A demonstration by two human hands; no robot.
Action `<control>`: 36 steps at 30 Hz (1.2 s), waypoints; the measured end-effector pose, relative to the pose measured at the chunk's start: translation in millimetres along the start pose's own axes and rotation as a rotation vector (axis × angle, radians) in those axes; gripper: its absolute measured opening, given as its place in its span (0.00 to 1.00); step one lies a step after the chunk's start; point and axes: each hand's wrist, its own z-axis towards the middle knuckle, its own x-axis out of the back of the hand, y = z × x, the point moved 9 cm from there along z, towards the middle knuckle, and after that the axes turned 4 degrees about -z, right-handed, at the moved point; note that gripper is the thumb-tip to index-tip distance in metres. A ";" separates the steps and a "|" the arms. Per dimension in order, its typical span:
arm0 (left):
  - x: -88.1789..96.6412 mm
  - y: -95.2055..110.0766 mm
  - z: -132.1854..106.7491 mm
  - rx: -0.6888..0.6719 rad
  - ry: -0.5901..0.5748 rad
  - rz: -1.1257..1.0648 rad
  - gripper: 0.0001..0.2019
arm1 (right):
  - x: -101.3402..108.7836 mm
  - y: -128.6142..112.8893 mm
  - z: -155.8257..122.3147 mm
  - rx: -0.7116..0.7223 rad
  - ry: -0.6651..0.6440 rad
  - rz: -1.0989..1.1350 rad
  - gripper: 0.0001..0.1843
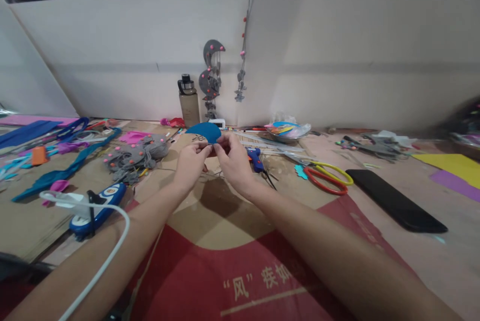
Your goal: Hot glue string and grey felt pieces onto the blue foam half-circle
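Observation:
A blue crescent-like piece (205, 131), apparently felt, is raised above the cardboard in the middle of the view. My left hand (191, 163) is closed, thumb and fingers pinching its lower edge. Close beside it, my right hand (234, 161) pinches the same edge, the fingertips of both hands almost touching. My fingers hide the part they grip. Thin grey strands hang below my hands. Just right of my right hand lies a blue glue gun (255, 159). A dark shadow of my hands falls on the cardboard (210, 231).
Red- and yellow-handled scissors (326, 186) and a black phone (393, 198) lie to the right. A bottle (189, 106) stands near the white partition (337, 51), where grey moon ornaments (210, 81) hang. Grey felt pieces (137, 156) lie left; a white cable (120, 246) crosses my left forearm.

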 end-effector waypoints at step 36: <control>3.0 -22.2 9.0 0.224 -0.013 -0.311 0.16 | -5.7 25.9 3.2 -0.130 -0.079 -0.006 0.12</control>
